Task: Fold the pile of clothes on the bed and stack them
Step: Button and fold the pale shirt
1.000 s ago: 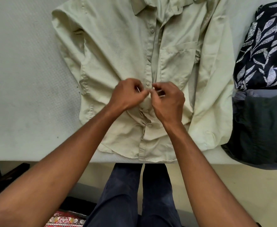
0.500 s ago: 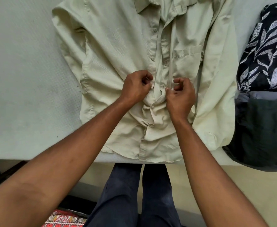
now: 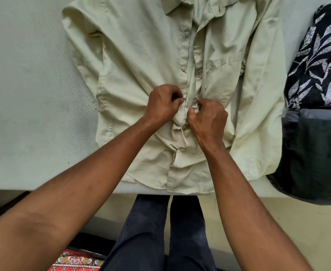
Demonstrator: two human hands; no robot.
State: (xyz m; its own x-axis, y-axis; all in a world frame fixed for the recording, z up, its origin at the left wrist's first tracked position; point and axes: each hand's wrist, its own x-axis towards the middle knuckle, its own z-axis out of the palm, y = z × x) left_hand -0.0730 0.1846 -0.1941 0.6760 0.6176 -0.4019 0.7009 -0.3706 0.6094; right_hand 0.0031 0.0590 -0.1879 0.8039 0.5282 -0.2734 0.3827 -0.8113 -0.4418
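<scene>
At the centre of the frame, the pale green shirt point(image 3: 141, 65) lies front up on the bed point(image 3: 33, 94). My left hand point(image 3: 163, 103) and right hand point(image 3: 207, 118) each have a grip clamped on its placket. I judge I should line the edges up flat before buttoning, since the cloth bunches below. At the right edge wait a leaf-print garment point(image 3: 321, 65) and a dark green one point(image 3: 317, 153); a patterned rug point(image 3: 76, 261) shows lower left.

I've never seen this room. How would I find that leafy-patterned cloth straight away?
Start at the pale bed, where a pale green shirt lies spread out. To the shirt's right, at the bed's edge, lies the leafy cloth, just beyond a dark green garment. It alone is patterned: white leaves on dark, its neighbours plain.
</scene>
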